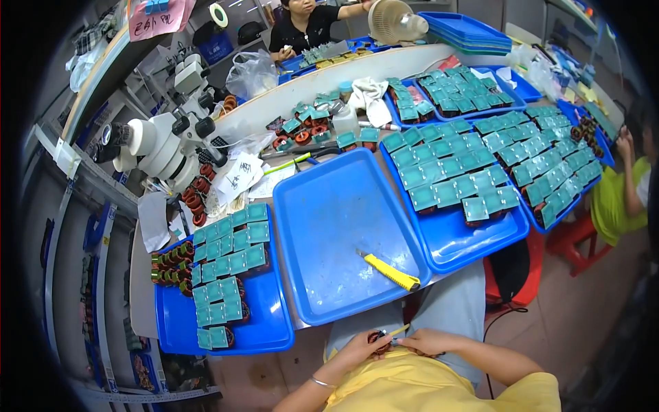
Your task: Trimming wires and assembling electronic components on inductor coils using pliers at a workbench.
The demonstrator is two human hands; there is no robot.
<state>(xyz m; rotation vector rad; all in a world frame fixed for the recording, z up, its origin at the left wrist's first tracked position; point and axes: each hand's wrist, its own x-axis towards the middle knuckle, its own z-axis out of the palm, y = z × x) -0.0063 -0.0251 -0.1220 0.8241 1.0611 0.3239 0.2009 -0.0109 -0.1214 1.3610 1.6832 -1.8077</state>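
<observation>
Over my lap, my left hand [358, 347] is closed around a small dark red wound coil [375, 337]. My right hand [427, 340] meets it there, its fingers pinched together beside the coil; what they grip is too small to make out. A thin pale yellow stick [399, 330] juts out between the two hands, and I cannot tell which one has it. Just beyond my hands, a yellow utility knife [390, 270] lies in a blue tray [336, 206], its tip pointing away to the left.
Blue trays [264, 323] of coils with green square plates [218, 288] flank the middle tray; more trays [473, 250] stand right. A microscope [154, 144], papers [237, 175] and loose coils [302, 137] are behind. One person [305, 31] sits opposite, another [621, 199] at right.
</observation>
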